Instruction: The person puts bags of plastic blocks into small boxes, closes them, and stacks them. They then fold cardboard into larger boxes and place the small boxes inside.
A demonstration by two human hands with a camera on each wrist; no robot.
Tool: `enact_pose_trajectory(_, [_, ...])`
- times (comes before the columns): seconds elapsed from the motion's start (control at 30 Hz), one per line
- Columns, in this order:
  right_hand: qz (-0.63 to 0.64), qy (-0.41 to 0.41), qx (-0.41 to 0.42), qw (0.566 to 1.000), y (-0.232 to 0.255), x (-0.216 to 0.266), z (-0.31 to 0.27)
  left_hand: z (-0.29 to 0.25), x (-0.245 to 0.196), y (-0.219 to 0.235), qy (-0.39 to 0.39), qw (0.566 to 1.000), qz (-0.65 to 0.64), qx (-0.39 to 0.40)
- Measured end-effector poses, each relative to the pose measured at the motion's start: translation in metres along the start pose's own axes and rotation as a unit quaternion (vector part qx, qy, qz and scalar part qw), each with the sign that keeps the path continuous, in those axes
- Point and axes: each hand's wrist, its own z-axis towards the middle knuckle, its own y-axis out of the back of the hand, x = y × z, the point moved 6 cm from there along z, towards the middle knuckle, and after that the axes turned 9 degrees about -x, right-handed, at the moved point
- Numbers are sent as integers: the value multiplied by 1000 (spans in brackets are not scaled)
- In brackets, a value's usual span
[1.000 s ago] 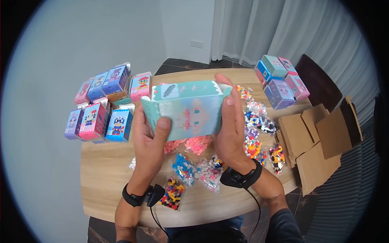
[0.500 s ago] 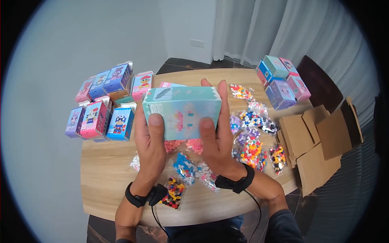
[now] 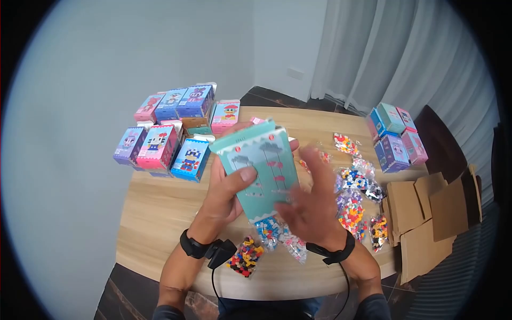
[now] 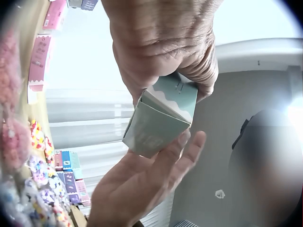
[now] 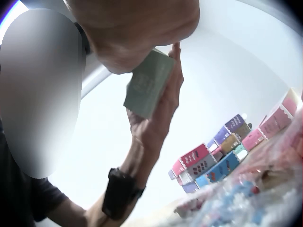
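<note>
A mint-green toy box (image 3: 265,189) is held tilted above the table, showing a face printed with cloud-topped hanging ornaments. My left hand (image 3: 224,186) grips it from the left, thumb lying across the printed face. Close by its right side, my right hand (image 3: 314,205) is blurred, its fingers extended. In the left wrist view, an end flap of the box (image 4: 156,127) stands slightly apart from the scalloped edge, with the right hand's fingertips (image 4: 183,137) right at that end. Bags of blue bricks (image 3: 268,232) and mixed-colour bricks (image 3: 247,257) lie below the hands.
Character toy boxes (image 3: 156,145) are grouped at the table's back left. More boxes (image 3: 393,146) are stacked at the back right, beside an opened cardboard carton (image 3: 424,229). Several brick bags (image 3: 352,208) spread along the right side of the wooden table (image 3: 160,224).
The box has been turned from its picture face to the ornament-printed face. My right hand has released it and moved off to the right side. The head view has shifted left.
</note>
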Motion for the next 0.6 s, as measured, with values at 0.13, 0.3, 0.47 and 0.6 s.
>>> enact_pose_trajectory(0.13, [304, -291, -180, 889, 7, -28, -10, -6, 14, 3, -84, 994, 64, -32])
enact_pose_trajectory(0.3, [85, -186, -94, 974, 15, -42, -13, 4, 4, 7, -127, 990, 59, 23])
enact_pose_trajectory(0.47, [22, -100, -86, 991, 19, -27, -6, -7, -27, -6, -160, 934, 320, 17])
enact_pose_trajectory(0.6, [-2, -66, -74, 995, 21, -21, -4, -7, -36, -19, -246, 872, 415, 83])
